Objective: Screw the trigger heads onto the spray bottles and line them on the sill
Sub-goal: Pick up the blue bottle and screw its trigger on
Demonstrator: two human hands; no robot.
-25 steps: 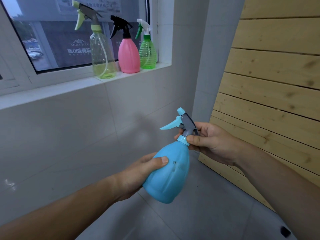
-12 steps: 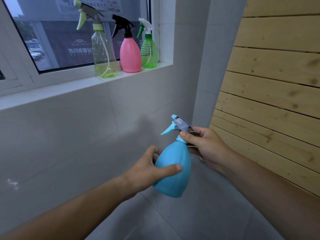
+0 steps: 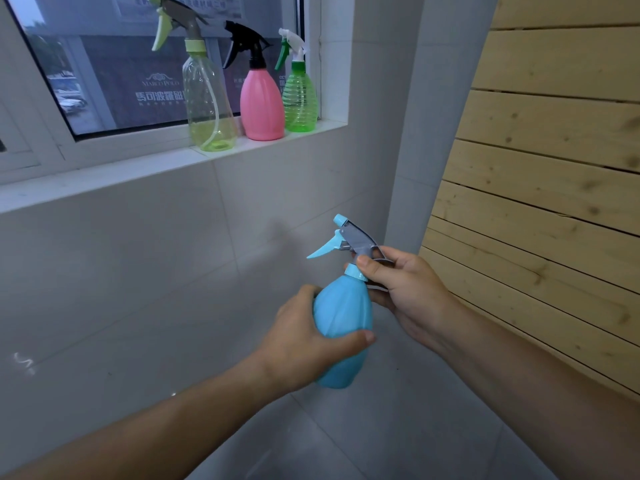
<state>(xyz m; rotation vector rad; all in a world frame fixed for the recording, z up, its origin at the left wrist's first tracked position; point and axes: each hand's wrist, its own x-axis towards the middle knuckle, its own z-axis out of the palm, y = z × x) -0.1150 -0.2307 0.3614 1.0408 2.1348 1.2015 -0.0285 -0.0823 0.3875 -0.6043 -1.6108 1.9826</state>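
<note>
Low in the frame's centre, your left hand wraps the blue bottle while your right hand pinches its trigger head.

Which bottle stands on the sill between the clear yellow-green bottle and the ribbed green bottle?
In the head view, the pink bottle with the black trigger head stands between the clear yellow-green bottle and the ribbed green bottle on the sill.

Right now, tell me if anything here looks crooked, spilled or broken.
Nothing stands out. Three bottles stand upright on the sill: the clear yellow-green bottle, pink bottle and green bottle, heads on. The left hand holds the blue bottle; the right hand grips its collar. No spill or damage shows.
</note>
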